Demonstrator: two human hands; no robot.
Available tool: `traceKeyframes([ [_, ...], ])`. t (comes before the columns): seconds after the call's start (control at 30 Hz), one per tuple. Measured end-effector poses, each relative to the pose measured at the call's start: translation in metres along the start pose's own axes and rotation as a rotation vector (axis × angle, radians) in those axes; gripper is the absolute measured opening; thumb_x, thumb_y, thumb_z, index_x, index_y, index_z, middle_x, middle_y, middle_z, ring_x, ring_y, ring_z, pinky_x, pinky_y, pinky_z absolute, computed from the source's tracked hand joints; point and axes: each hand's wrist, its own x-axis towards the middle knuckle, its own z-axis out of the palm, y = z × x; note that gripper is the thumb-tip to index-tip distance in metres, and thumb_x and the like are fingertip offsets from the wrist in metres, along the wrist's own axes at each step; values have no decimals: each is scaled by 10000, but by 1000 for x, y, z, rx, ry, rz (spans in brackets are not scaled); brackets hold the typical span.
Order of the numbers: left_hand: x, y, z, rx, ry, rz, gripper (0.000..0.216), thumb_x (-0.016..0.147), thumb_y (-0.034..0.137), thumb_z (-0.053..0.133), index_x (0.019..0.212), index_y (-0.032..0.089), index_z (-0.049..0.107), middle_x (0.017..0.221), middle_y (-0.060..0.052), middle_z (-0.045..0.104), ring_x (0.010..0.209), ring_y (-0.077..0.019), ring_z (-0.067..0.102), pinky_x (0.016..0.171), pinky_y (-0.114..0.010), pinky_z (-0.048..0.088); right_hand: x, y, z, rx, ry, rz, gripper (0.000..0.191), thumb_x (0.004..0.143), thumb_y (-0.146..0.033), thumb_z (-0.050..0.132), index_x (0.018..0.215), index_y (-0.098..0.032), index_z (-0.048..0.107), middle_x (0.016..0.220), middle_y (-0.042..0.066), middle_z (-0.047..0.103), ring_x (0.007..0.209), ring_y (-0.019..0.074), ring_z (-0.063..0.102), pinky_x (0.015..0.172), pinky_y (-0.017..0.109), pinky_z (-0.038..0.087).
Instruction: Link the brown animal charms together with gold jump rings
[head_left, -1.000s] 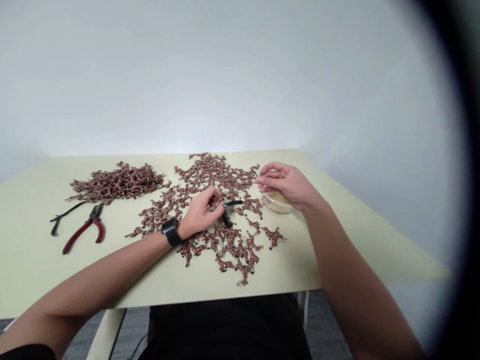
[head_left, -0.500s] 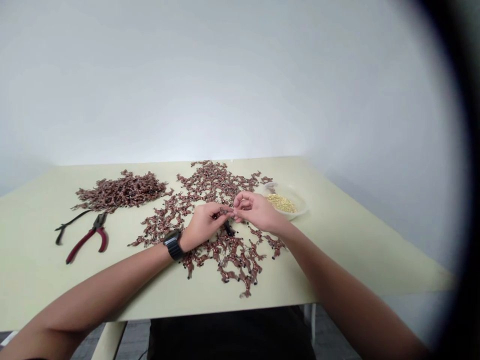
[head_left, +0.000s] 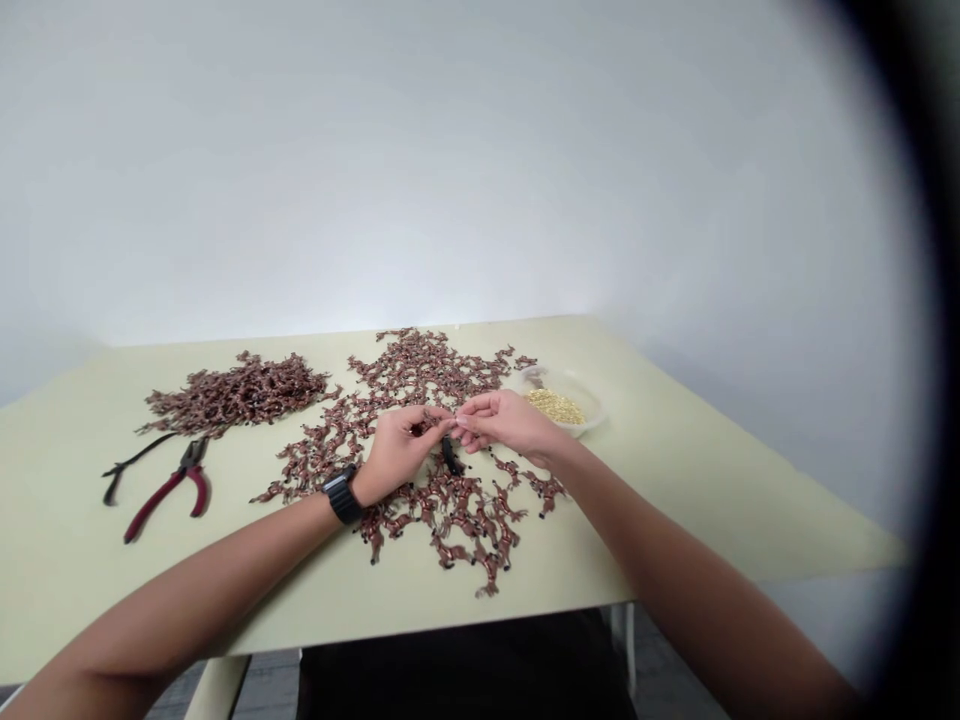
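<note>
Over the middle of the table, my left hand (head_left: pixel 401 445), with a black watch at its wrist, is closed in a pinch. Part of a small brown animal figurine (head_left: pixel 432 421) shows between its thumb and forefinger. My right hand (head_left: pixel 501 425) meets it fingertip to fingertip, thumb and forefinger pressed together; what they pinch is too small to name. Beneath both hands spreads a scatter of brown animal figurines (head_left: pixel 480 530), shiny with dark feet. A black object (head_left: pixel 451 458) lies under the fingertips, partly hidden.
A denser heap of brown figurines (head_left: pixel 240 392) lies at the back left. In front of it are red-handled pliers (head_left: pixel 161 500) and a thin black tool (head_left: pixel 131 462). A translucent bowl (head_left: pixel 596 415) holding small gold pieces (head_left: pixel 555 405) stands beyond my right wrist. A pale wall backs the table (head_left: pixel 720 490).
My hands stay together, shifted slightly left in view along with the rest of the scene. The right fingers have straightened a little, and more of the black object shows beneath.
</note>
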Motion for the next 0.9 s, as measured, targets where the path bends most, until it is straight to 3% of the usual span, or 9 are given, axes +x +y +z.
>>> traceKeyframes([
  [0.3, 1, -4, 0, -3, -31, -55, 201, 933, 371, 678, 978, 208, 787, 903, -32, 772, 764, -158, 676, 714, -273, 509, 3, 4, -2, -73, 27, 5, 178, 849, -342, 758, 855, -169, 720, 845, 82, 760, 657, 140, 694, 690, 300, 612],
  [0.43, 4, -3, 2, -145, -76, -219, 285, 970, 428, 607, 1102, 205, 725, 836, -15, 711, 667, -128, 585, 629, -247, 459, 2, 1, -2, -238, 231, -88, 191, 881, -370, 697, 882, -180, 719, 855, 82, 760, 631, 158, 692, 612, 305, 598],
  [0.53, 8, -5, 6, -414, -122, -317, 310, 1003, 411, 544, 1190, 190, 657, 946, -43, 704, 716, -116, 589, 668, -237, 479, 1, -1, 2, -362, 358, -176, 195, 884, -376, 669, 895, -191, 728, 863, 71, 759, 604, 163, 682, 557, 298, 569],
  [0.63, 9, -6, 7, -552, -199, -351, 328, 984, 449, 574, 1101, 150, 641, 878, -58, 705, 683, -113, 612, 655, -236, 498, -1, 1, 8, -413, 389, -271, 188, 885, -372, 652, 888, -201, 728, 842, 53, 755, 658, 177, 688, 591, 300, 559],
  [0.77, 7, -5, 6, -550, -262, -339, 361, 965, 499, 592, 962, 140, 632, 723, -44, 691, 654, -136, 665, 642, -248, 534, -6, 0, 17, -480, 392, -342, 156, 896, -333, 632, 884, -210, 726, 820, 34, 750, 758, 185, 702, 691, 298, 547],
  [0.9, 5, -2, 5, -527, -269, -337, 343, 977, 479, 581, 963, 141, 643, 682, -39, 694, 610, -131, 670, 603, -235, 538, -11, -6, 22, -547, 366, -345, 152, 899, -314, 616, 891, -210, 728, 812, 32, 740, 726, 174, 677, 643, 274, 508],
])
